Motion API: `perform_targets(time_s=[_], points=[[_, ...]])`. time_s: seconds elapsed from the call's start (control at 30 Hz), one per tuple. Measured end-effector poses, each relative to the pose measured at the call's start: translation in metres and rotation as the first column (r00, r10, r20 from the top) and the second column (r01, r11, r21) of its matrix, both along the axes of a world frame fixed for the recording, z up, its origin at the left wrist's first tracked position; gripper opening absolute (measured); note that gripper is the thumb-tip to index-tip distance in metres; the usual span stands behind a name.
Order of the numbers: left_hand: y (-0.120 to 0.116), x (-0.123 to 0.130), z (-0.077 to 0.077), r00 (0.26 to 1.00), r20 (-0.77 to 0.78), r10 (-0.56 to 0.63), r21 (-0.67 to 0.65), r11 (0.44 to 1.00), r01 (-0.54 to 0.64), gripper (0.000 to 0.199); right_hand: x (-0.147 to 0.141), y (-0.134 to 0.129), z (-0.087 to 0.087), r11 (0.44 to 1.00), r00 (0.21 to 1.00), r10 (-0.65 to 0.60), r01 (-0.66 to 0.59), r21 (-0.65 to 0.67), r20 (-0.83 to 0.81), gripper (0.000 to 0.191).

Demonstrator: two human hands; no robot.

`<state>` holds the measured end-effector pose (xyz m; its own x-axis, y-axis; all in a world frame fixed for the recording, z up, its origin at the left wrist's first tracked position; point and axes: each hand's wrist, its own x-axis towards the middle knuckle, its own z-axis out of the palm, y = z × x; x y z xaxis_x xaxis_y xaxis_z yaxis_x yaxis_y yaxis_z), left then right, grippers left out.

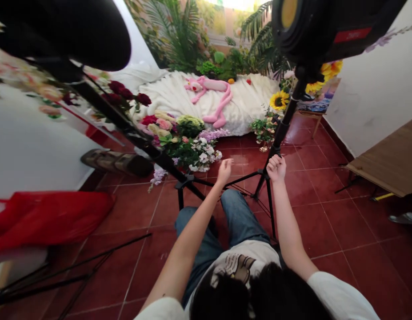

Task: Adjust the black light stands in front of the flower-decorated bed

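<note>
My left hand (225,169) is raised above my knees with its fingers curled together. Anything it may hold is too small to make out. Just right of it, my right hand (277,168) is closed into a fist, in front of or beside the pole of a black light stand (283,126). From this angle I cannot tell whether it touches the pole, and the inside of the fist is hidden. Beyond my left hand stands a bunch of artificial flowers (203,153), white, pink and lilac. A pink plush toy (222,95) lies on a white furry cloth (255,102) further back.
A second light stand (152,151) slants past on the left, its legs spread near my knees. Sunflowers (279,100) and a small potted plant (264,129) stand at the right. A red bag (52,218) lies left, a brown board (389,155) right, on red floor tiles (322,226).
</note>
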<state>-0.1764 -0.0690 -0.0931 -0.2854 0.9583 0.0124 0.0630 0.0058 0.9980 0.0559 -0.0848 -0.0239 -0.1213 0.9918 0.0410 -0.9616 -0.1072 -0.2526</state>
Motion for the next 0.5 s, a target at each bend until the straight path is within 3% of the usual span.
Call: perform_targets(time_s=[0.07, 0.13, 0.27, 0.33, 0.4, 0.43, 0.5], points=[[-0.007, -0.045, 0.0, 0.969, -0.088, 0.232, -0.011, 0.972, -0.234, 0.018, -0.005, 0.0, -0.001, 0.999, 0.983, 0.026, -0.017, 0.049, -0.183, 0.038], [-0.018, -0.085, 0.011, 0.884, -0.158, 0.44, 0.002, 0.896, -0.445, 0.025, -0.014, -0.002, -0.003, 0.995, 0.922, 0.041, -0.003, 0.099, -0.384, 0.036], [-0.046, -0.136, 0.046, 0.705, -0.279, 0.652, 0.121, 0.752, -0.648, 0.043, -0.047, -0.009, -0.003, 0.992, 0.728, 0.064, 0.03, 0.125, -0.683, 0.02], [-0.054, -0.15, 0.062, 0.61, -0.309, 0.73, 0.208, 0.678, -0.705, 0.042, -0.071, -0.011, 0.0, 0.994, 0.775, 0.1, -0.055, 0.091, -0.624, 0.021], [-0.056, -0.16, 0.074, 0.497, -0.305, 0.813, 0.312, 0.578, -0.754, 0.039, -0.1, -0.009, 0.007, 0.984, 0.888, 0.175, -0.165, 0.06, -0.424, 0.025], [-0.054, -0.165, 0.079, 0.478, -0.296, 0.827, 0.35, 0.559, -0.752, 0.042, -0.116, -0.008, 0.01, 0.974, 0.933, 0.225, -0.22, 0.051, -0.282, 0.027], [-0.048, -0.173, 0.083, 0.554, -0.294, 0.779, 0.369, 0.627, -0.686, 0.045, -0.153, -0.002, 0.018, 0.94, 0.941, 0.339, -0.339, 0.02, 0.026, 0.025]])
